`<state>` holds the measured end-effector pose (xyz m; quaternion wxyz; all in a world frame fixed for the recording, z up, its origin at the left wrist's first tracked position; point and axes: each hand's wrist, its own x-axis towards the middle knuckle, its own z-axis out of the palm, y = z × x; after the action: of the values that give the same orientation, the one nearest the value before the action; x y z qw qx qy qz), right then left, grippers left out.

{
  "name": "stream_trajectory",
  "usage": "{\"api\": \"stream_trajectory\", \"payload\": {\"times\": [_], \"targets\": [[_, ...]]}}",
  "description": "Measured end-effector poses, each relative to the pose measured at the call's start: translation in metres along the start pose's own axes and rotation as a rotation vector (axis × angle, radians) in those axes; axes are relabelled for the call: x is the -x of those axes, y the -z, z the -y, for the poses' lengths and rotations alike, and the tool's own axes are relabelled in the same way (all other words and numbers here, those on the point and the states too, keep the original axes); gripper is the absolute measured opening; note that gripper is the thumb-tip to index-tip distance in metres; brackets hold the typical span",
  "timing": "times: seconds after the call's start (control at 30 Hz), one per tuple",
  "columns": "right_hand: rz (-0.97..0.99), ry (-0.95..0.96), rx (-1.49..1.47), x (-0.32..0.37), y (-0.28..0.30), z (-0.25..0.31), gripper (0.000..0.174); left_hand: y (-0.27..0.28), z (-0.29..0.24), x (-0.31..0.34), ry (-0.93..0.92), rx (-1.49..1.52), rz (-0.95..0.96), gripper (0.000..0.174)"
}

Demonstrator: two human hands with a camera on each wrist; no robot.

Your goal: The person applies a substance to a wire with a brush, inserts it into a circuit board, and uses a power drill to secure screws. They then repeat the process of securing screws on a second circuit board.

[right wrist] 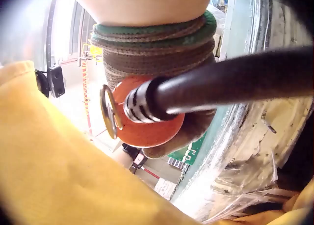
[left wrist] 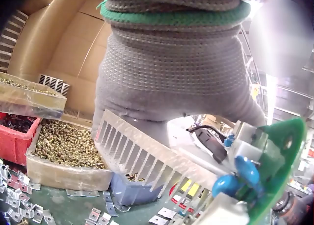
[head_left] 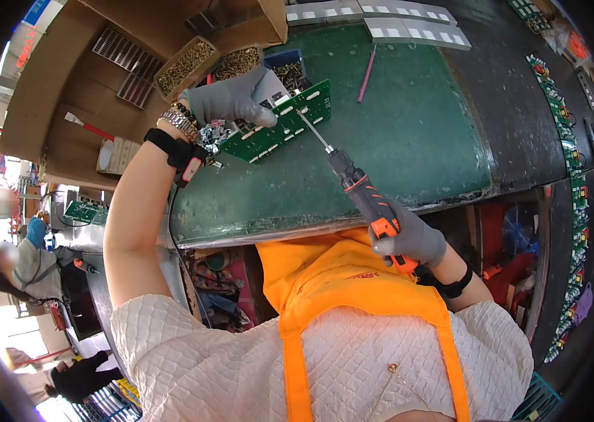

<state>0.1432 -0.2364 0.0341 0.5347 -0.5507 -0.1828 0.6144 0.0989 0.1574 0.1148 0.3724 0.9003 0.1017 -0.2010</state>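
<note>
My gloved left hand point(head_left: 230, 100) grips a green circuit board point(head_left: 279, 132), which stands tilted on edge above the green work mat, its soldered side toward me. In the left wrist view, a finned metal heat sink point(left wrist: 147, 156) and blue disc-shaped components point(left wrist: 226, 185) show on the board's other side, with the gloved fingers behind the fins. My gloved right hand point(head_left: 416, 239) wraps round an orange and grey electric screwdriver point(head_left: 364, 193). Its long bit points up at the board, the tip right at the board's face. From the screwdriver's orange rear end point(right wrist: 152, 136) runs a thick black cable point(right wrist: 245, 82).
Bins of brass-coloured screws point(head_left: 186, 67) stand behind the left hand, beside a large cardboard box point(head_left: 65, 91). Small metal clips point(left wrist: 19, 198) lie scattered below the bins. A purple stick point(head_left: 366, 76) and metal strips point(head_left: 416, 34) lie farther back. Populated boards point(head_left: 570, 162) line the right.
</note>
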Motion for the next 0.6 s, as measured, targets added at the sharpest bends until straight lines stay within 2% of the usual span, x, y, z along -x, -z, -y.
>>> {"api": "stream_trajectory", "payload": {"times": [0.07,0.2,0.27,0.37,0.4,0.5,0.6], "targets": [[0.057,-0.087,-0.146,0.003,-0.004,0.002,0.068,-0.001,0.0,0.001,0.029,0.006,0.0,0.076],[0.082,-0.084,-0.161,0.001,-0.01,-0.005,0.062,-0.002,0.002,-0.002,0.014,0.008,-0.006,0.08],[0.135,-0.101,-0.31,0.001,-0.007,-0.005,0.06,-0.001,0.005,-0.001,-0.014,0.047,0.008,0.078],[0.093,-0.109,-0.22,0.0,-0.01,-0.009,0.06,-0.004,0.007,-0.003,-0.049,0.147,0.046,0.075],[0.117,-0.096,-0.236,0.0,-0.01,-0.007,0.048,-0.005,0.004,-0.001,-0.011,0.141,0.021,0.073],[0.071,-0.073,-0.246,0.004,-0.022,0.005,0.046,-0.005,0.001,-0.001,-0.048,0.102,0.016,0.073],[0.075,-0.08,-0.297,0.004,-0.026,0.008,0.045,-0.003,-0.013,0.007,0.046,0.022,0.007,0.077]]}}
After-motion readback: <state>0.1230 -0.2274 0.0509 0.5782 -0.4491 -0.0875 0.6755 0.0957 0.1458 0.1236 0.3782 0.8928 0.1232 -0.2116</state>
